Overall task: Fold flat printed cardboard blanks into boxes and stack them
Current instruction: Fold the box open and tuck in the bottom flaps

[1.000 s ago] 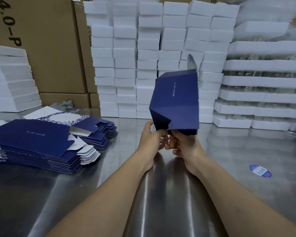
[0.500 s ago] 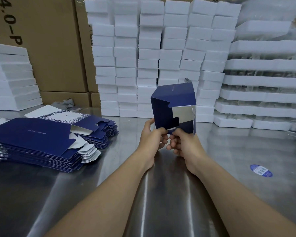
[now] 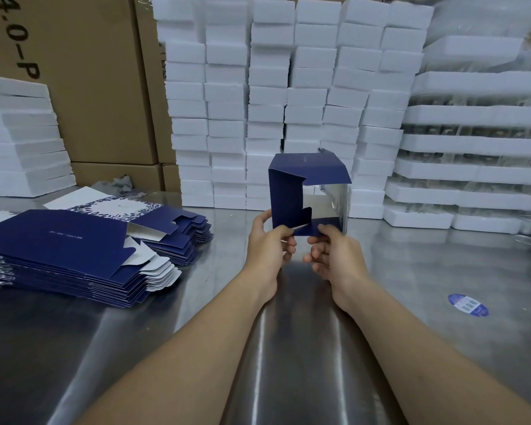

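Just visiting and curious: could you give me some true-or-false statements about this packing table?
1. The left hand and right hand both hold the blue box. True.
2. The box's end facing the camera is closed. False: its flaps stand open and the silver inside shows.
3. A pile of flat blue blanks lies left of the hands. True.
4. Red crates are stacked behind the box. False: white foam blocks are stacked there.

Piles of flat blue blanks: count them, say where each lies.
2. The near pile lies at left; the second pile sits just behind it. More may lie beyond the left edge.
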